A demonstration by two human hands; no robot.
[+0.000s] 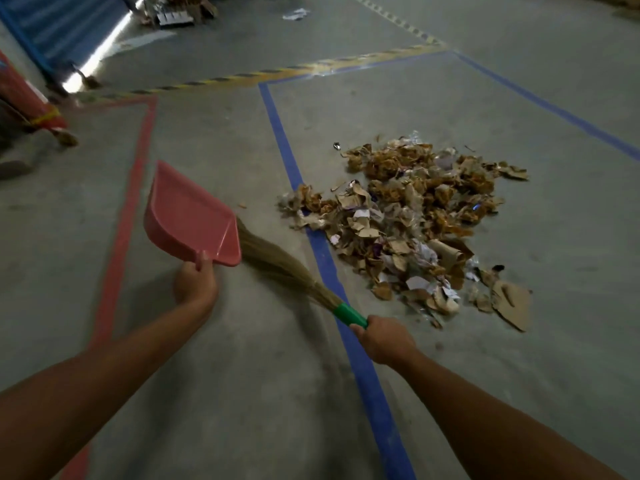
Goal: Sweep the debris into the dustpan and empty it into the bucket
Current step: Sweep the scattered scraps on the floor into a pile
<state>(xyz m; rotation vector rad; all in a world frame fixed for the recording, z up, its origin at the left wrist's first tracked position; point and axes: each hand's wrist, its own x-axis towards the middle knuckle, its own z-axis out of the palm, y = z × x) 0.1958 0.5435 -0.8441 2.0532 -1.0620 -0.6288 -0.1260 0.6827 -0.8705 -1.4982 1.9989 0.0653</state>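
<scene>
Right hand (384, 341) clenched on broom (287, 268) handle | left hand (194, 284) gripping pink dustpan (188, 216), which hides bristle tips | debris (408, 223) piled right, across blue line (322, 251) | bucket unseen

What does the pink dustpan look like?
The pink plastic dustpan is a smooth, shiny scoop with a flat tray, raised side walls and a short handle. It looks empty. The left hand grips its handle, holding it tilted above the grey concrete floor. The straw broom's bristles pass behind its corner.
</scene>
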